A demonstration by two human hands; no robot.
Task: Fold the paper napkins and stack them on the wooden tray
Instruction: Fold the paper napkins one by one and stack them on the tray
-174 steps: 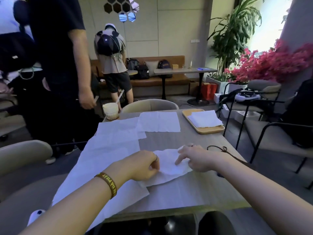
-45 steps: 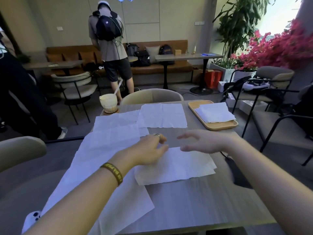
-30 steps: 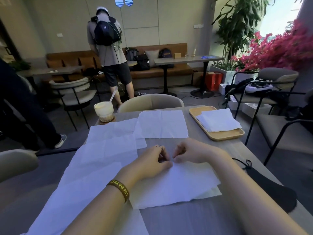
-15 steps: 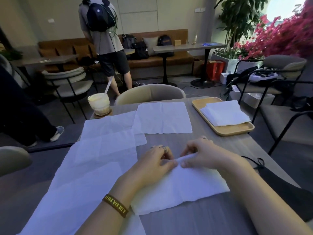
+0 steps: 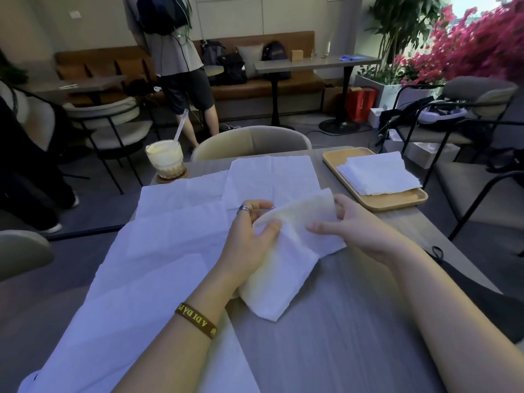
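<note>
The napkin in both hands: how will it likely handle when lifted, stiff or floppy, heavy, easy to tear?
Probably floppy: the napkin curls over between the left hand and right hand, its near corner sagging toward the table. Likely very light, a thin paper sheet. It may crease or tear if tugged; the unfolded napkins beside it look wrinkled.

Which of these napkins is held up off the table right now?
The half-folded napkin between both hands: left hand and right hand grip it. The others lie flat on the table or stacked on the tray.
</note>
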